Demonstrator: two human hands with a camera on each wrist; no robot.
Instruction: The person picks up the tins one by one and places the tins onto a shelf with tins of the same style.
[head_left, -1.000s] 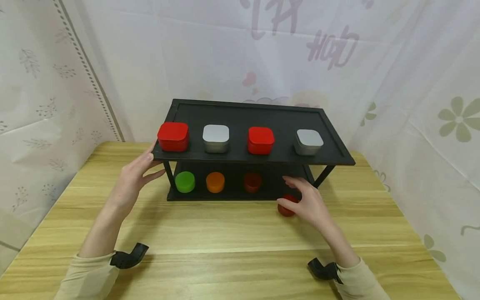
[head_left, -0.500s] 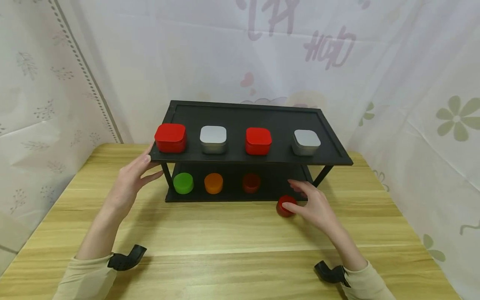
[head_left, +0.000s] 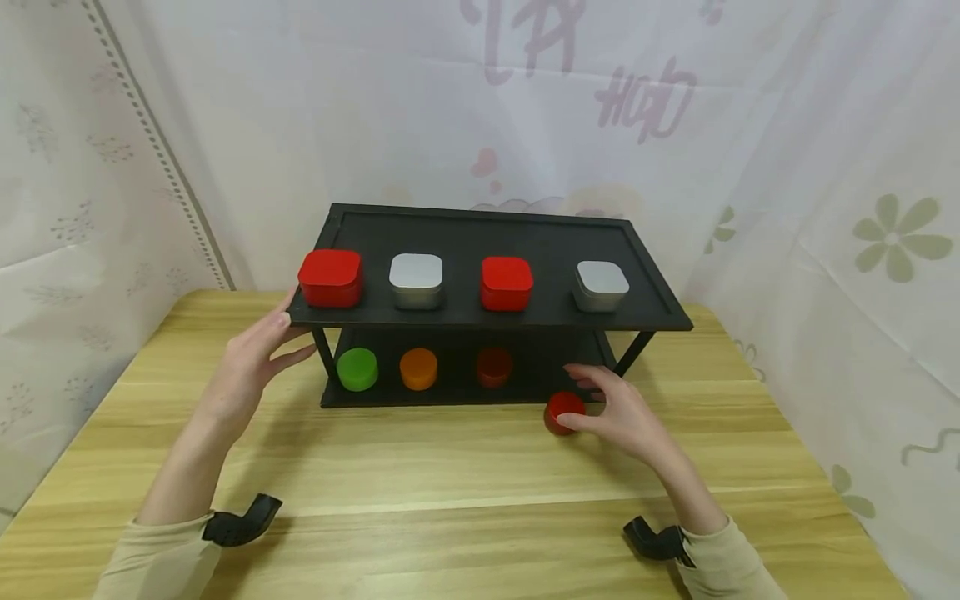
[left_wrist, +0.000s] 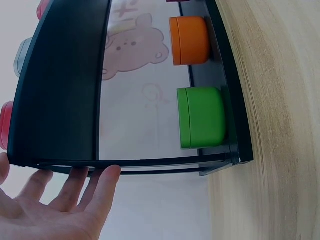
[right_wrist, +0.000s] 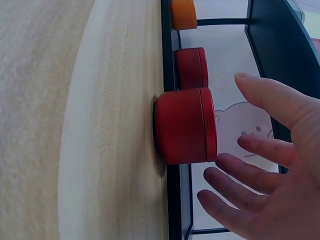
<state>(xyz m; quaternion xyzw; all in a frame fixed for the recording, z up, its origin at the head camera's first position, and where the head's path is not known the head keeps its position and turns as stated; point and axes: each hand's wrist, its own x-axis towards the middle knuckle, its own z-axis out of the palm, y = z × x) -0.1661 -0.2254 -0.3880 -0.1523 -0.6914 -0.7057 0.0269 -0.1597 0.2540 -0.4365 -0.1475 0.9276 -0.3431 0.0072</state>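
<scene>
A red round tin [head_left: 564, 413] with a lid stands upright at the front edge of the black two-tier shelf [head_left: 525, 405], near its right end. My right hand [head_left: 618, 412] is spread around the tin, its thumb over the lid in the head view. In the right wrist view, the fingers [right_wrist: 235, 187] and thumb are apart from the tin. My left hand [head_left: 243, 367] touches the shelf's left end with straight, spread fingers. Its thumb is at the upper board's front corner. Beside that end, on the lower board, sits a green tin [left_wrist: 202, 117].
Two red square tins [head_left: 330, 279] and two silver ones [head_left: 416, 282] stand along the upper board. The lower board also bears an orange tin [head_left: 418, 369] and a dark red tin [head_left: 495, 367]. A patterned cloth [head_left: 420, 100] hangs behind the wooden table [head_left: 450, 500].
My right hand has drawn slightly back to the right, uncovering more of the red tin's lid. The left hand stays at the shelf end. The head view has turned slightly right.
</scene>
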